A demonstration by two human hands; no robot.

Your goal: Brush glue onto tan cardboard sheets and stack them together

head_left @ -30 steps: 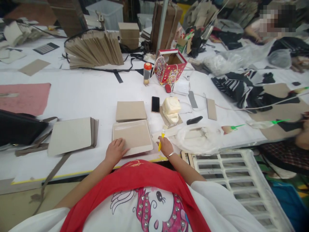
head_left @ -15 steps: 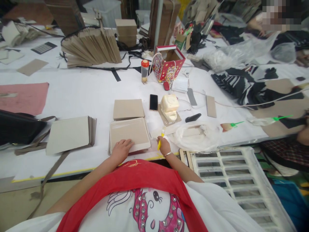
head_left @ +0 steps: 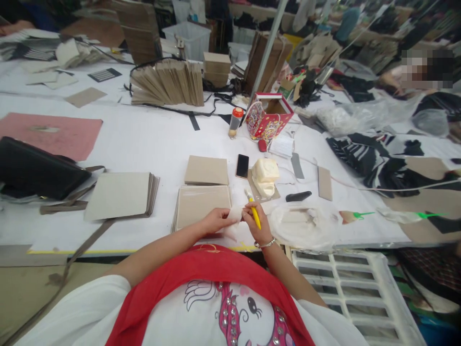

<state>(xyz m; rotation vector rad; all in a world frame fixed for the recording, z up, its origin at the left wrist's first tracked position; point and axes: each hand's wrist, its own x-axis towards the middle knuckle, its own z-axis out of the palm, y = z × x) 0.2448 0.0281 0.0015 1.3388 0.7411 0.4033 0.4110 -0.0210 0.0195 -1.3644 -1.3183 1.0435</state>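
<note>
My left hand [head_left: 216,221] pinches the edge of a thin white piece [head_left: 236,214], like paper or film, in front of my chest. A yellow-handled brush [head_left: 256,217] is gripped in my right hand [head_left: 260,229], its pale tip pointing up and away from me. The fingertips of that hand also meet the white piece's right edge. Just beyond my left hand lies a stack of beige boards [head_left: 201,204], with a second beige stack [head_left: 206,169] behind it. A cream plastic container [head_left: 265,174] stands on a board beyond my right hand.
At left are a grey board stack [head_left: 117,192], a black bag [head_left: 39,168] and a pink sheet [head_left: 72,134]. A phone [head_left: 242,166], a red gift bag [head_left: 275,122] and a lidded bottle [head_left: 236,122] stand ahead. Crumpled white plastic [head_left: 281,223] lies right, above a white rack [head_left: 336,276].
My left hand has left the board stack and moved right to the white piece. My right hand, still holding the brush, has come to meet it. The camera view has shifted.
</note>
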